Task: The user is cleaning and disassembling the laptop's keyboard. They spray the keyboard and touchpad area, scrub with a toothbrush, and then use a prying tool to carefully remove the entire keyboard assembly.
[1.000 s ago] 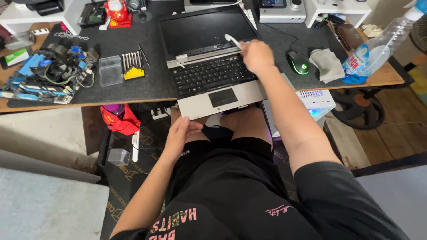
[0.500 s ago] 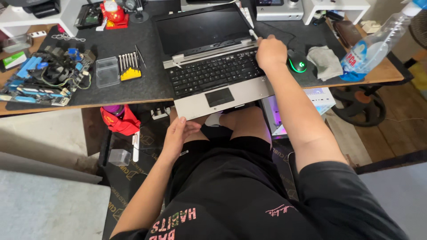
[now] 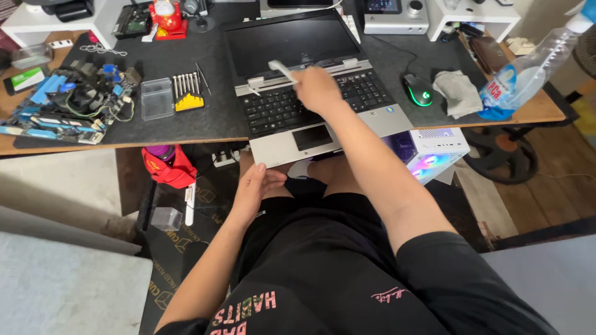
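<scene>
Dark matting covers the bench [image 3: 186, 118] beneath an open laptop [image 3: 310, 80]. Over its keyboard, the right hand [image 3: 318, 89] grips a slim white tool [image 3: 280, 70] pointing up-left toward the hinge. Below, the left hand [image 3: 256, 189] rests open, palm down, on the person's thigh.

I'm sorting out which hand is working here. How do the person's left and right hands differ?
The right hand reaches over the laptop keyboard and holds a pale, slim tool; the left hand holds nothing. The right arm is stretched forward; the left hand rests low on the person's thigh, below the desk edge. Both are bare.
</scene>
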